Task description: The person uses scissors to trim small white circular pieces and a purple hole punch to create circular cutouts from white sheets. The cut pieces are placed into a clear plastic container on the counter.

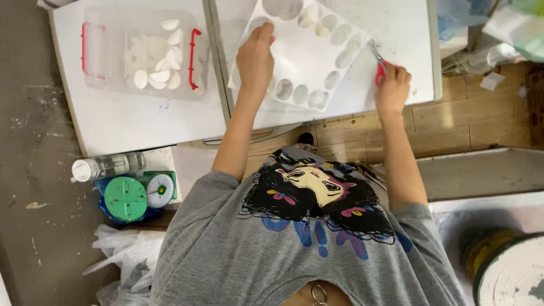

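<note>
Bright, even light; soft shadows; slight blur.

my left hand (255,56) rests on the moulded sheet (309,54) at top centre; my right hand (392,85) holds scissors (378,63) at its right edge. a tub (141,51) of discs (161,68) sits upper left, a scale (139,195) lower left.
</note>
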